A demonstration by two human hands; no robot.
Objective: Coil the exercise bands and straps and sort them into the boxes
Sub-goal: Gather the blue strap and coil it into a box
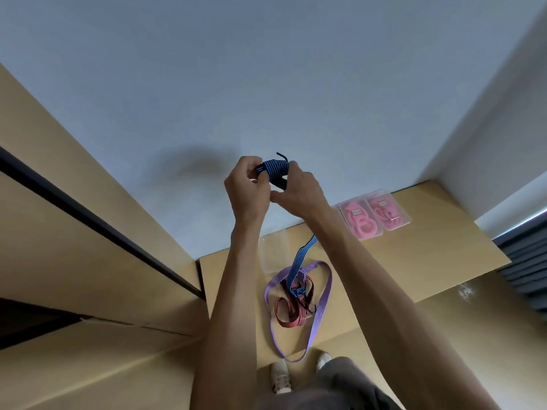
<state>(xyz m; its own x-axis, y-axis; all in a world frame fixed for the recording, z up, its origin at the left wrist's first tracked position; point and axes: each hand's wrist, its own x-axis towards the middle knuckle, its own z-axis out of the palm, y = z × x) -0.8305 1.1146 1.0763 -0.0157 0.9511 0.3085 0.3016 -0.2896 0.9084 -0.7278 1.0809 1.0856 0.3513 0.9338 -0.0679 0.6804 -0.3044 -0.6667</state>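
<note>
Nearest, on the tan cardboard surface (384,270): purple band (321,313) lies as a flat, limp open loop, uncoiled; red strap (284,316), ribbed weave, loosely heaped inside it. Both left to do.

Blue strap (299,261), striped webbing with a buckle at its low end, hangs from the hands down to that heap.

Raised above: left hand (247,187) and right hand (302,189), fingers curled, both pinch the blue strap's wound part. Coil looks partly made, tail remaining.

Farthest: two clear plastic boxes (374,216) side by side, each holding glossy pink bands (359,220). Judged: roughly halfway.
</note>
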